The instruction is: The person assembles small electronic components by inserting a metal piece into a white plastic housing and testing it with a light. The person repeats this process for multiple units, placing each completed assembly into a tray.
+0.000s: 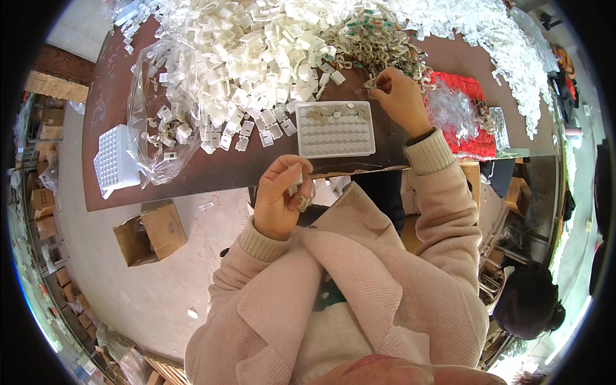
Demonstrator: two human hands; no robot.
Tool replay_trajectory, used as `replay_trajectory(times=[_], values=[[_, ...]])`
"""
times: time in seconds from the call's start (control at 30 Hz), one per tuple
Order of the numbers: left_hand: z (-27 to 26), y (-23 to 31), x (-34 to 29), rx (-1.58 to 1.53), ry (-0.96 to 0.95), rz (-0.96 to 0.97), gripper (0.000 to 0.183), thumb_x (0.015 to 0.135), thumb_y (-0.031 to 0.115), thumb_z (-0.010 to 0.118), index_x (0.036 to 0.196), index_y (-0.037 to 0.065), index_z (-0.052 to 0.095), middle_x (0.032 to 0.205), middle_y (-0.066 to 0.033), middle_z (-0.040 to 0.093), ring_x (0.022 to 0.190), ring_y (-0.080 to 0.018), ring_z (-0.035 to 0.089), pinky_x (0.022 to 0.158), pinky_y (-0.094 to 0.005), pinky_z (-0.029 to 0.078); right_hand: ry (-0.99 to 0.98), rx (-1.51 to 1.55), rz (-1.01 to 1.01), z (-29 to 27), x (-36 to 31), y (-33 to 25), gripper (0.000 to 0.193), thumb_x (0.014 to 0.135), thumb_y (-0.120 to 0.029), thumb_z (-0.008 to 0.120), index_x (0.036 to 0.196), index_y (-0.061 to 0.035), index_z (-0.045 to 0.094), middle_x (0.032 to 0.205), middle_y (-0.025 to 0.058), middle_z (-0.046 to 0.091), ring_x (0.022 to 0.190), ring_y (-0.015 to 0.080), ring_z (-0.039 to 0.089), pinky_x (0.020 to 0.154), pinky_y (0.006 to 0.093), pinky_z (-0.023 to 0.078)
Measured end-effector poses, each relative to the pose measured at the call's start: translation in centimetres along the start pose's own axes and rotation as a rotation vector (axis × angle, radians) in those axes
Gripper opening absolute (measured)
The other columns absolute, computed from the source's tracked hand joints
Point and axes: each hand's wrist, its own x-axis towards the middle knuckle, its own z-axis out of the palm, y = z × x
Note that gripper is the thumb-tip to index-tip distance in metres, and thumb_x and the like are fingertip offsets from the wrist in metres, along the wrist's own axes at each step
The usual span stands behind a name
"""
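My left hand [277, 197] is closed near the table's front edge, its fingers wrapped round a small white plastic piece [296, 182]. A small, shiny brownish part [304, 203] shows below those fingers. Over the near edge of a heap of small brownish metal-looking parts [377, 43], my right hand [401, 96] has its thumb and fingers pinched together; what is between them is too small to make out. Between my hands lies a white compartment tray [337, 154], with small round discs [337, 113] in its far rows.
A big heap of white plastic pieces [250, 58] covers the table's middle. On the left are a clear plastic bag [168, 102] and stacked white trays [117, 160]; on the right, clear pieces on red cloth [471, 86]. An opened cardboard box [163, 231] stands on the floor.
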Motion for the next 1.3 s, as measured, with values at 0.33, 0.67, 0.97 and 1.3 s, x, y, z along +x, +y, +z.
replay_trajectory(times=[0.33, 0.67, 0.97, 1.3], values=[[0.9, 0.3, 0.1, 0.096, -0.075, 0.023, 0.018, 0.096, 0.007, 0.063, 0.113, 0.003, 0.064, 0.078, -0.0009, 0.058, 0.059, -0.0079, 0.049, 0.047, -0.0184, 0.031, -0.188, 0.87, -0.14, -4.9, -6.2, -4.7, 0.014, 0.091, 0.006, 0.063, 0.104, 0.0011, 0.066, 0.094, 0.002, 0.066, 0.087, 0.0089, 0.064, 0.079, 0.0226, 0.051], [1.3, 0.5, -0.6, 0.165, -0.178, 0.123, 0.027, 0.096, 0.015, 0.067, 0.117, -0.001, 0.066, 0.089, 0.0001, 0.056, 0.066, -0.0077, 0.048, 0.052, -0.0198, 0.035, -0.7, 1.243, -0.103, -2.3, -12.3, -8.2, 0.013, 0.092, 0.005, 0.064, 0.105, 0.0021, 0.064, 0.096, 0.004, 0.064, 0.09, 0.0104, 0.063, 0.081, 0.0242, 0.051], [1.7, -0.1, -1.1, 0.426, -0.115, 0.421, 0.016, 0.093, -0.002, 0.067, 0.108, 0.0, 0.071, 0.083, 0.001, 0.062, 0.063, -0.0027, 0.051, 0.055, -0.0175, 0.041, -0.419, 1.196, 0.096, 0.7, -14.0, -11.2, 0.018, 0.09, 0.0, 0.069, 0.107, -0.0002, 0.063, 0.091, 0.006, 0.069, 0.074, 0.0146, 0.069, 0.067, 0.0257, 0.057], [0.7, 1.4, -2.3, 0.478, -0.066, 0.325, 0.02, 0.089, -0.004, 0.07, 0.109, -0.003, 0.071, 0.085, -0.0008, 0.067, 0.067, -0.0025, 0.055, 0.058, -0.0171, 0.044, 0.011, 0.514, -0.491, 0.9, -14.0, -12.0, 0.022, 0.084, 0.004, 0.071, 0.105, -0.0025, 0.068, 0.094, 0.0095, 0.069, 0.071, 0.0194, 0.069, 0.06, 0.0281, 0.055]])
